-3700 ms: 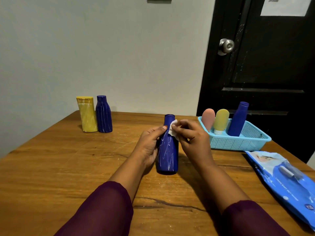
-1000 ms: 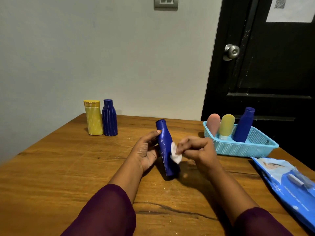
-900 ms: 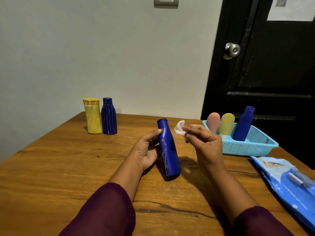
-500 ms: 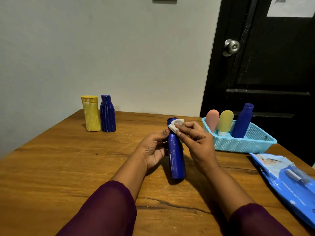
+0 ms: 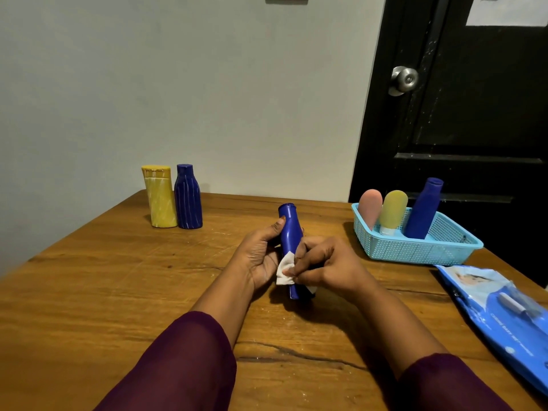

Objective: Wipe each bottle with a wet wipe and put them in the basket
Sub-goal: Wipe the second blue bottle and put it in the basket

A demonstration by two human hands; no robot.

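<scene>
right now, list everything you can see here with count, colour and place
held bottle: 1, dark blue, table centre, tilted
wet wipe: 1, white, against the held bottle's lower body
striped bottle: 1, dark blue, upright, far left of table
yellow bottle: 1, yellow, upright, beside the striped bottle, on its left
basket: 1, light blue, far right of table
pink bottle: 1, pink, in basket, left
yellow-green bottle: 1, in basket, middle
blue bottle: 1, in basket, right, leaning
wipes pack: 1, blue, table's right edge
table: 1, brown wood
door: 1, black, behind basket
knob: 1, silver, on door
left hand: grips held bottle
right hand: pinches wet wipe
</scene>
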